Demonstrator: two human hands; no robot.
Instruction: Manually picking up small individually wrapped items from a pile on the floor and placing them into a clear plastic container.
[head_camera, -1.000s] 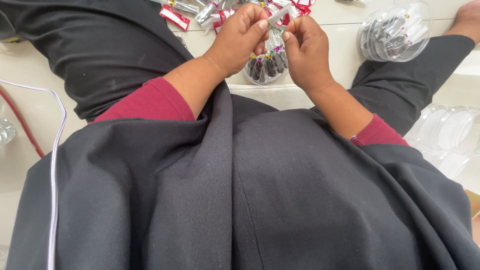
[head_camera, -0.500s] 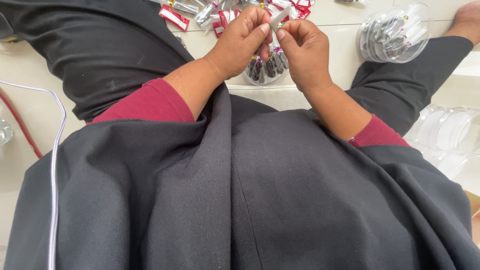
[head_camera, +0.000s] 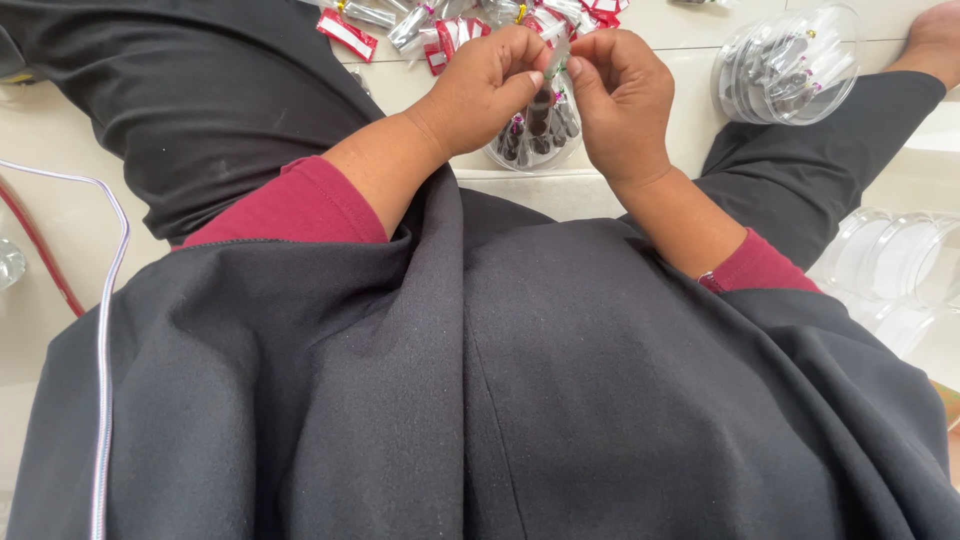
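Clear little packet (head_camera: 556, 55) pinched between both thumbs and forefingers, left hand (head_camera: 485, 85) and right hand (head_camera: 622, 100) working it open above the round tub (head_camera: 540, 135); next needs a steady pull, I'd say.

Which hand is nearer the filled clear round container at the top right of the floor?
Right. The right hand is nearer the filled clear round container, which lies to its right. The left hand is farther left; both pinch a small item.
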